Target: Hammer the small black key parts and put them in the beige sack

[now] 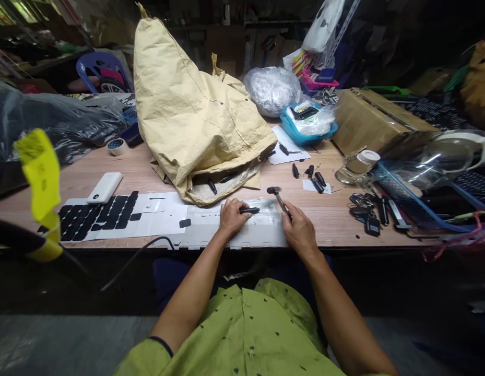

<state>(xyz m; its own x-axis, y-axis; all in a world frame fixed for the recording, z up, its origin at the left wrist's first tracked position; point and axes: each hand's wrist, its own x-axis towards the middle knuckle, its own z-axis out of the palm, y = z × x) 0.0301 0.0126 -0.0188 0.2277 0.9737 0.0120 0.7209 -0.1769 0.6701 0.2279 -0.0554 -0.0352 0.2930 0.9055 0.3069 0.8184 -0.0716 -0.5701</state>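
Note:
My left hand [231, 216] is closed on a small black stick-shaped part [250, 210], holding it flat over a clear plastic sheet [261, 216] on the wooden table [336, 219]. My right hand [299, 230] grips the handle of a small hammer [276, 195], whose dark head points up and away, just right of the black part. Several more black parts [315, 180] lie scattered behind the hammer. A white sheet with black sticky pads [101, 214] lies to the left of my hands.
A big tan paper sack [195, 109] stands behind my hands. A white power bank [105, 187] and tape roll [117, 147] lie left. A blue tray [307, 125], cardboard box [371, 117], glass jar [357, 164] and blue basket [414, 196] crowd the right.

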